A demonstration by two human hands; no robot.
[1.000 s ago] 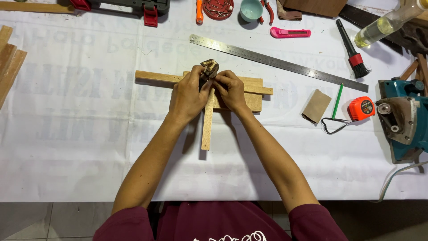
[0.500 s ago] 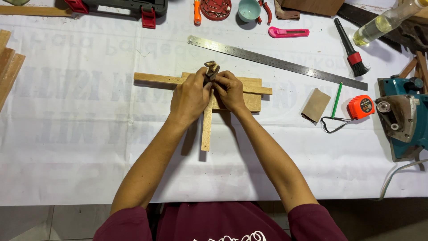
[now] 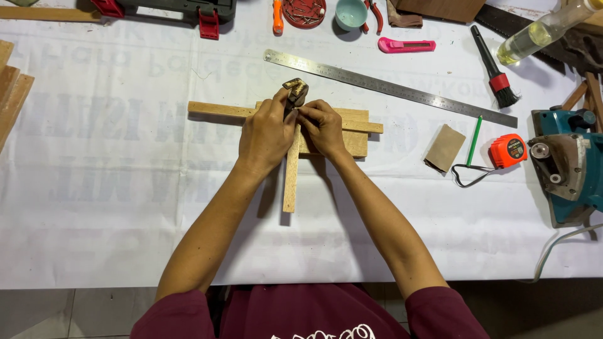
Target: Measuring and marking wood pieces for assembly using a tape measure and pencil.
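Two thin wooden strips form a cross on the white cloth. The long strip (image 3: 213,111) lies sideways and the short strip (image 3: 290,185) points toward me, with a wider wooden block (image 3: 355,143) under their right side. My left hand (image 3: 267,135) is closed round a small hammer close to its dark head (image 3: 295,90), which hovers just above the crossing. My right hand (image 3: 323,125) rests on the block, its thumb and forefinger pinched on something small right under the hammer head. I cannot make out what the pinched piece is.
A steel ruler (image 3: 389,88) lies slanted behind the wood. To the right are a sandpaper piece (image 3: 445,147), a green pencil (image 3: 474,141), an orange tape measure (image 3: 507,150) and a blue circular saw (image 3: 568,169). Along the far edge are a brush (image 3: 496,69), a pink knife (image 3: 405,45) and a teal cup (image 3: 350,12). Spare strips (image 3: 9,94) lie at the left.
The hammer head has risen very slightly. Both hands stay at the crossing of the strips.
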